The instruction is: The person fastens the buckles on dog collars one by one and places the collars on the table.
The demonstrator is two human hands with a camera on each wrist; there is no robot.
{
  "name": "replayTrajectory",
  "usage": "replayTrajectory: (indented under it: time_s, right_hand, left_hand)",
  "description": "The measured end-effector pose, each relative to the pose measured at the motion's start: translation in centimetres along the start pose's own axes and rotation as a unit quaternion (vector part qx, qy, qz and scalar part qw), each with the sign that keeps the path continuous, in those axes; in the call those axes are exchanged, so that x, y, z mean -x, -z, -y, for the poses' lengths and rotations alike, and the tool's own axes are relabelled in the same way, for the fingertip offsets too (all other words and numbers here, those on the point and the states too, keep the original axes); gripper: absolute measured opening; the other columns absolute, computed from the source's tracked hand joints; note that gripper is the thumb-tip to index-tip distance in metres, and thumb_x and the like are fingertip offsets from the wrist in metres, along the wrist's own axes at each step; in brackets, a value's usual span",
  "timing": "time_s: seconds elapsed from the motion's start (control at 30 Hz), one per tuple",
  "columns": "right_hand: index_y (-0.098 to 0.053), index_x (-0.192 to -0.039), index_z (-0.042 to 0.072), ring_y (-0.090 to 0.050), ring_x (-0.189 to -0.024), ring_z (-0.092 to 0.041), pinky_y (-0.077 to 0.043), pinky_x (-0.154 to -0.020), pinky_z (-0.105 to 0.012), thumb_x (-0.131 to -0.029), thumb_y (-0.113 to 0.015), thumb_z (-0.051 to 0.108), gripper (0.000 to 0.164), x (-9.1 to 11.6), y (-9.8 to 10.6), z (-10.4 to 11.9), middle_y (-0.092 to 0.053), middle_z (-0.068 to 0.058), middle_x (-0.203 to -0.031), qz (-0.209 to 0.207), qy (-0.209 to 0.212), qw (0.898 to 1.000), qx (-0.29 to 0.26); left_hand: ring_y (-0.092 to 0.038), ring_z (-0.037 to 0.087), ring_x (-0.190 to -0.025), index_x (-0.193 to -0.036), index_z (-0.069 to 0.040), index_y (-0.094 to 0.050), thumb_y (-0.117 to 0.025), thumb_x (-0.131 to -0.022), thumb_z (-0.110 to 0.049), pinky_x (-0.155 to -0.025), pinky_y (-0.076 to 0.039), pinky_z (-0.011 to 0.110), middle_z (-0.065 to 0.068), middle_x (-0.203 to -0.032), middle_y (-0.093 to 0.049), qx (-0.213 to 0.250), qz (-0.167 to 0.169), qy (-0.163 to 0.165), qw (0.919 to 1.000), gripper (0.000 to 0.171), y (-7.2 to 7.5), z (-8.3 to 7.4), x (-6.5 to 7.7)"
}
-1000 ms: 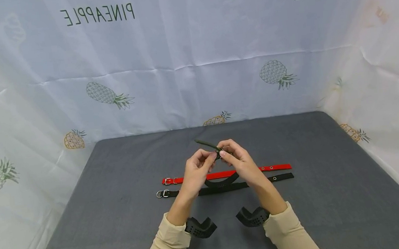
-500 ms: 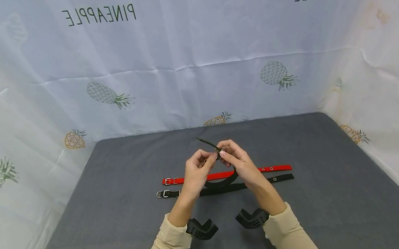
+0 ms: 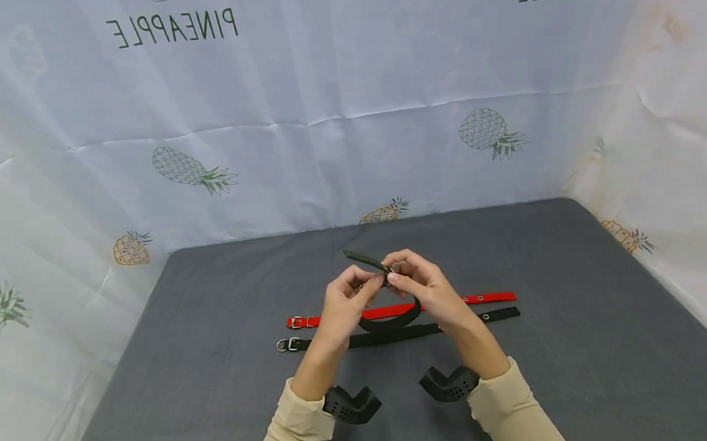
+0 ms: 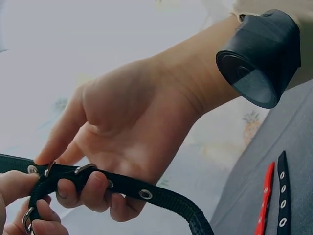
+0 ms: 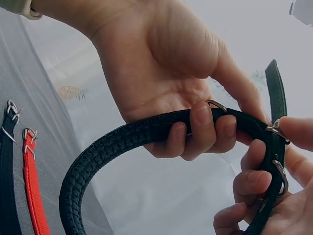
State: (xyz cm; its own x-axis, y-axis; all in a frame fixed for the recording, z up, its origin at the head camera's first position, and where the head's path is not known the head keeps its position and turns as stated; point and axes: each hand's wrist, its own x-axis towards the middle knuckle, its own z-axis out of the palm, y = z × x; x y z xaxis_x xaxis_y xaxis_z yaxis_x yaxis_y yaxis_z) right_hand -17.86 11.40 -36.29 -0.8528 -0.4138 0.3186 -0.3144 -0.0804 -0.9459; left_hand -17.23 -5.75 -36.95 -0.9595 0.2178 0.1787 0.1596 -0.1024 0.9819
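Observation:
A dark green webbing collar (image 3: 360,256) is bent into a loop above the table, its free end sticking out past the fingers toward the far left. My left hand (image 3: 344,306) pinches it near the metal buckle. Opposite, my right hand (image 3: 424,286) grips the band with thumb and fingers by the same spot. In the right wrist view the strap end passes through the buckle (image 5: 276,129), with a D-ring (image 5: 281,176) close by. Metal eyelets (image 4: 145,194) show along the band in the left wrist view. Fingers partly cover the buckle area.
Below the hands, a red collar (image 3: 491,298) and a black collar (image 3: 499,314) lie straight and side by side on the grey table (image 3: 218,407), buckles to the left. White pineapple-print curtains (image 3: 348,171) surround the table at the back and sides.
Both hands keep their hold on the dark green collar. Its free end tilted up slightly and has dropped back a little to the left; the loop below shows somewhat more.

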Motion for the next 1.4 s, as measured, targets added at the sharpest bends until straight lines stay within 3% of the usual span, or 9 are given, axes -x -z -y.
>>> replayTrajectory:
  time_s: [0.2, 0.37, 0.6, 0.77, 0.93, 1.07, 1.4]
  right_hand:
    - [-0.057, -0.111, 0.028, -0.047, -0.071, -0.007, -0.040, -0.064, -0.021, -0.099, -0.053, 0.014, 0.019, 0.10, 0.24, 0.21, -0.057, 0.008, -0.087, 0.004, -0.007, 1.000, 0.012]
    - [-0.059, -0.111, 0.026, -0.049, -0.071, -0.015, -0.044, -0.066, -0.021, -0.096, -0.058, 0.015, 0.018, 0.16, 0.47, 0.19, -0.060, 0.009, -0.090, 0.012, -0.014, 1.000, 0.018]
    - [-0.055, -0.116, 0.001, -0.049, -0.070, -0.016, -0.044, -0.065, -0.021, -0.098, -0.056, 0.016, 0.024, 0.14, 0.39, 0.19, -0.057, 0.009, -0.087, 0.007, -0.023, 0.999, 0.028]
    - [-0.057, -0.115, -0.002, -0.051, -0.074, -0.011, -0.047, -0.067, -0.021, -0.102, -0.049, 0.022, 0.029, 0.06, -0.10, 0.35, -0.058, 0.012, -0.086, -0.046, -0.062, 0.996, 0.046]
    - [-0.059, -0.109, 0.001, -0.051, -0.074, -0.010, -0.047, -0.068, -0.022, -0.102, -0.048, 0.021, 0.024, -0.02, -0.26, 0.31, -0.059, 0.012, -0.084, -0.092, -0.080, 0.992, 0.039]
    - [-0.059, -0.107, 0.003, -0.050, -0.073, -0.010, -0.046, -0.068, -0.022, -0.102, -0.048, 0.020, 0.021, -0.07, -0.11, 0.23, -0.059, 0.011, -0.085, -0.100, -0.081, 0.991, 0.031]
    - [-0.057, -0.111, -0.001, -0.050, -0.073, -0.010, -0.047, -0.068, -0.021, -0.101, -0.048, 0.014, 0.020, 0.08, 0.23, 0.63, -0.058, 0.012, -0.087, -0.083, -0.067, 0.994, 0.027]
  left_hand:
    - [-0.042, 0.009, -0.065, -0.099, 0.006, -0.057, -0.058, -0.095, -0.009, -0.065, -0.037, 0.023, -0.009, -0.071, -0.050, 0.002, 0.018, 0.001, 0.9998, 0.016, 0.23, -0.06, -0.03]
    - [-0.043, 0.008, -0.066, -0.102, 0.002, -0.060, -0.058, -0.094, -0.008, -0.065, -0.037, 0.021, -0.014, -0.076, -0.061, 0.008, 0.018, 0.018, 0.9997, 0.013, 0.35, -0.17, 0.05]
    - [-0.043, 0.008, -0.066, -0.105, 0.003, -0.060, -0.058, -0.094, -0.008, -0.064, -0.037, 0.020, -0.015, -0.075, -0.059, -0.002, 0.006, 0.025, 0.9997, 0.015, 0.31, -0.10, 0.07]
    - [-0.044, 0.007, -0.070, -0.108, 0.006, -0.058, -0.058, -0.094, -0.008, -0.065, -0.038, 0.019, -0.009, -0.079, -0.054, -0.025, 0.006, 0.021, 0.9995, 0.019, 0.21, -0.05, 0.04]
    - [-0.055, 0.008, -0.090, -0.116, 0.005, -0.057, -0.058, -0.096, -0.012, -0.081, -0.047, 0.019, 0.013, -0.109, -0.063, -0.042, 0.040, 0.011, 0.9983, 0.026, 0.29, -0.03, -0.03]
    - [-0.056, 0.009, -0.099, -0.119, 0.003, -0.056, -0.060, -0.095, -0.012, -0.087, -0.048, 0.020, 0.022, -0.121, -0.058, -0.049, 0.057, 0.001, 0.9972, 0.029, 0.47, -0.04, -0.04]
    - [-0.054, 0.006, -0.089, -0.118, 0.003, -0.057, -0.064, -0.091, -0.009, -0.078, -0.048, 0.017, 0.023, -0.114, -0.059, -0.070, 0.056, -0.033, 0.9954, 0.031, 0.50, -0.20, 0.05]
